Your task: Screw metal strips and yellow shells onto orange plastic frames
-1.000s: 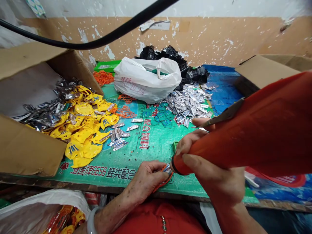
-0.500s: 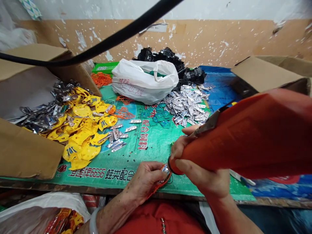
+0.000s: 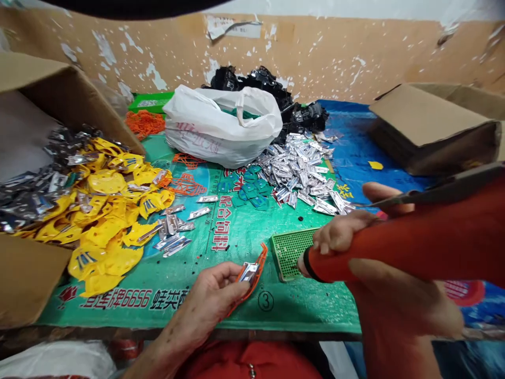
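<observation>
My left hand [image 3: 211,292] pinches an orange plastic frame [image 3: 260,266] with a silver piece [image 3: 249,272] lying against it, above the front of the green sheet. My right hand [image 3: 343,234] is wrapped round a red power screwdriver [image 3: 418,242], its front end pointing left and down. That nose is over the right side of a small green mesh tray [image 3: 278,263]; the bit's tip and what lies under it are hard to make out. One finger stretches along the tool's dark lever.
Yellow plastic parts [image 3: 106,226] and silver pieces spill from a cardboard box [image 3: 31,284] at left. Behind stand a white plastic bag [image 3: 209,126], black parts [image 3: 260,84] and a heap of silver pieces [image 3: 295,166]. Another cardboard box [image 3: 437,116] is at back right.
The screwdriver has come away from the orange frame and moved right, uncovering the green tray. My left hand still holds the frame, now slightly further left. The view has shifted.
</observation>
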`<state>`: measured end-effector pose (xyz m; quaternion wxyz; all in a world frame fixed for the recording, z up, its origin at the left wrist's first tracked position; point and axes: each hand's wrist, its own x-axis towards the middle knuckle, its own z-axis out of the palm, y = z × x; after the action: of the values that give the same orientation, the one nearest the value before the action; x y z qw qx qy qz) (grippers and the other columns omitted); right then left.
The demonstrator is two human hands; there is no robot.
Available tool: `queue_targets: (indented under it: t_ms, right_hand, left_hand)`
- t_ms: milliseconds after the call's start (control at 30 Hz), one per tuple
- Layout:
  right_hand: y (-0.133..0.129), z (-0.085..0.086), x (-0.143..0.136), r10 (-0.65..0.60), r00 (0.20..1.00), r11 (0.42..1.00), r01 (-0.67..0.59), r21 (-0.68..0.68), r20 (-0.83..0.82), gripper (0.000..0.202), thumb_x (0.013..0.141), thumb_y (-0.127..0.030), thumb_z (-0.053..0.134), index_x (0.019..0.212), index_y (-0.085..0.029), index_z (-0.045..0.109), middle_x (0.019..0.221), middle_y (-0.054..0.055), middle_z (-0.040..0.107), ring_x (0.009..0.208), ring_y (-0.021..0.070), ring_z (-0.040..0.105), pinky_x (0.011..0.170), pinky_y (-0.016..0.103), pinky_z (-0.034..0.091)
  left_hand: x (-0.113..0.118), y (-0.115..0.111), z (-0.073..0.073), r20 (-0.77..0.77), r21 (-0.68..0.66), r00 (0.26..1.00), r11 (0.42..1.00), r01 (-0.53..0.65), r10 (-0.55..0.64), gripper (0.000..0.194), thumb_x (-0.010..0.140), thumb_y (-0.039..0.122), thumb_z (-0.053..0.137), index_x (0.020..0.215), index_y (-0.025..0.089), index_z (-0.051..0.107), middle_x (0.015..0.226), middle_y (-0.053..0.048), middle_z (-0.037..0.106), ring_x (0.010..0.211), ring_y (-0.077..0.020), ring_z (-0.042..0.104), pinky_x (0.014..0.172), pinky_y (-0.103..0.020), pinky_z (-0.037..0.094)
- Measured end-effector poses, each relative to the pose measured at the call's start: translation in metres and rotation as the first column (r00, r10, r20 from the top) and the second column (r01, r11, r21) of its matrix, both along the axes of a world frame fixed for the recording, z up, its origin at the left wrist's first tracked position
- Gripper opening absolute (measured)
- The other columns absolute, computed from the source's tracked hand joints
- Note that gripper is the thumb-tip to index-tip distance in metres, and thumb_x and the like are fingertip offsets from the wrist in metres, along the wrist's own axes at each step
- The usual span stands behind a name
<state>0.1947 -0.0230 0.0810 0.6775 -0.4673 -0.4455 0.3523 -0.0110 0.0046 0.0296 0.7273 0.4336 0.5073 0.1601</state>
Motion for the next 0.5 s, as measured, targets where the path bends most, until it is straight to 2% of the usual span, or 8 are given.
queue_targets:
  t_ms: [167, 400, 500]
  right_hand:
    - [0.0, -0.024, 0.006, 0.004, 1.0, 0.999, -0.005, -0.053, -0.007, 0.059, 0.063, -0.039, 0.079, 0.115, -0.036, 0.052, 0.063, -0.005, 0.058, 0.056, 0.0184, 0.057, 0.057, 0.038, 0.051]
    - [0.0, -0.046, 0.016, 0.002, 1.0, 0.999, -0.001, -0.042, 0.01, 0.065, 0.065, -0.044, 0.078, 0.122, -0.035, 0.047, 0.066, -0.005, 0.061, 0.057, 0.0189, 0.059, 0.06, 0.038, 0.051]
    - [-0.001, -0.052, 0.023, 0.052, 0.999, 0.998, -0.052, -0.031, 0.015, 0.065, 0.068, -0.042, 0.077, 0.125, -0.036, 0.046, 0.069, -0.005, 0.063, 0.059, 0.02, 0.06, 0.062, 0.038, 0.051]
  left_hand:
    - [0.001, 0.005, -0.01, 0.013, -0.059, 0.999, 0.997, 0.044, -0.044, 0.036, 0.068, 0.05, 0.068, 0.077, 0.017, 0.057, 0.054, 0.008, 0.043, 0.044, -0.0053, 0.026, 0.04, -0.02, 0.017]
    - [0.005, 0.005, -0.012, -0.005, -0.088, 0.998, 0.994, 0.07, -0.07, 0.03, 0.075, 0.047, 0.065, 0.081, 0.018, 0.06, 0.058, 0.008, 0.043, 0.045, -0.0048, 0.025, 0.041, -0.02, 0.018]
    - [0.006, 0.005, -0.013, -0.009, -0.099, 0.997, 0.992, 0.074, -0.075, 0.029, 0.077, 0.045, 0.063, 0.084, 0.018, 0.06, 0.058, 0.008, 0.042, 0.045, -0.005, 0.024, 0.04, -0.02, 0.017]
